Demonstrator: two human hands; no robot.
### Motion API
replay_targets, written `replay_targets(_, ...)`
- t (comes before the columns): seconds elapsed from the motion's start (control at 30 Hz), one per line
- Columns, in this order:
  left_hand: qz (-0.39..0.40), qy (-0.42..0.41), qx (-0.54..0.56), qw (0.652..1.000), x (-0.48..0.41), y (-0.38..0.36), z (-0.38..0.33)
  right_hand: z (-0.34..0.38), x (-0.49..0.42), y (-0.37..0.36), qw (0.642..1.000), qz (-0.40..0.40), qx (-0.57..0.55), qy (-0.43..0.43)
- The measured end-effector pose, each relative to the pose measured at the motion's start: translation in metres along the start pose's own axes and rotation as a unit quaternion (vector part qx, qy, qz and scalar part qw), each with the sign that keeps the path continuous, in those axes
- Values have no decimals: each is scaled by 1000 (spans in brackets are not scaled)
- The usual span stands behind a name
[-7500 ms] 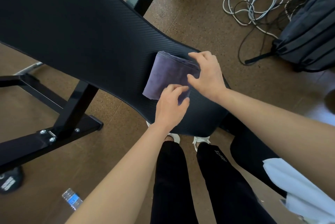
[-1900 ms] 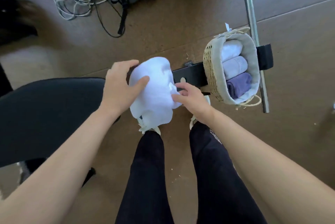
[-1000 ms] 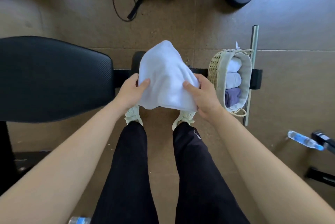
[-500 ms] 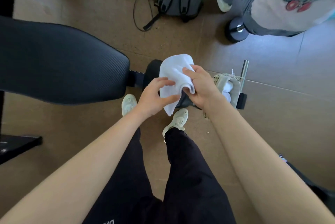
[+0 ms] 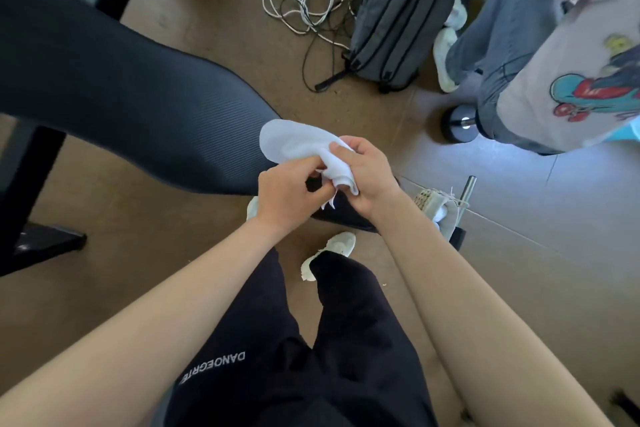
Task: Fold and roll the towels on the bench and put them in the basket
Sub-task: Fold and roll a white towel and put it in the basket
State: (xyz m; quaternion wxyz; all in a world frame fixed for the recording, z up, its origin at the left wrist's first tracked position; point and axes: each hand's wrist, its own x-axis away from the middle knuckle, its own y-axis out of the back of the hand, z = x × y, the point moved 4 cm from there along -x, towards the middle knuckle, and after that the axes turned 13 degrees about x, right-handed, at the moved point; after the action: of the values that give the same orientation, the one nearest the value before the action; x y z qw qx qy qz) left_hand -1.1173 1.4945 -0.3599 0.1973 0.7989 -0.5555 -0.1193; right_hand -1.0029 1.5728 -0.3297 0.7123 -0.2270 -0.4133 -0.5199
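While both hands, left hand and right hand, grip it, the white towel bunches crumpled above the worktop.

Both hands hold a white towel in the air above the end of the black padded bench. The left hand pinches the bunched lower part, and the right hand grips it from the other side. Past the right wrist, a wicker basket sits on the floor, mostly hidden. Farther off lie a grey backpack and tangled cables. Another person stands at the upper right.
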Motion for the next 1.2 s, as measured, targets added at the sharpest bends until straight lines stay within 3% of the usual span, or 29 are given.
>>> replay_targets(0.13, -81, 59, -52, 994, -6, 31, 13, 12, 10, -27, 998, 45, 54, -3)
replay_targets(0.3, -24, 222, -49, 973, -7, 78, 59, 39, 2, -15, 981, 28, 191, 29)
replay_targets(0.4, -25, 287, 29, 957, -8, 115, 73, 48, -15, 9, 960, 15, 278, 30)
replay_targets(0.47, -49, 304, 118, 944, -9, 131, 63, 52, -31, 21, 902, -11, 428, 56)
replay_targets(0.53, -49, 306, 184, 933, -13, 135, 42, 58, -39, 20, 804, -26, 584, 112)
replay_targets(0.57, -32, 300, 196, 933, -17, 133, 31, 60, -39, 11, 776, -2, 612, 155)
replay_targets(0.6, -10, 287, 193, 938, -21, 129, 23, 62, -35, -4, 772, 54, 599, 203)
replay_targets(0.67, 44, 249, 165, 953, -29, 121, 12, 57, -25, -38, 792, 205, 511, 266)
replay_targets(0.73, 73, 225, 144, 961, -34, 115, 7, 52, -12, -70, 789, 274, 454, 310)
replay_targets(0.83, -8, 220, 157, 963, -32, 122, 8, 50, -12, -96, 805, 250, 424, 331)
replay_targets(0.9, -70, 251, 199, 945, -19, 129, 18, 51, -19, -101, 816, 236, 426, 312)
replay_targets(0.93, -61, 274, 219, 935, -12, 130, 26, 52, -19, -101, 830, 237, 409, 297)
replay_targets(1.07, 134, 331, 216, 909, 22, 121, 56, 49, -17, -96, 922, 257, 220, 187)
replay_targets(1.2, 169, 372, 145, 901, 57, 137, 87, 51, -31, -91, 944, 171, 234, 157)
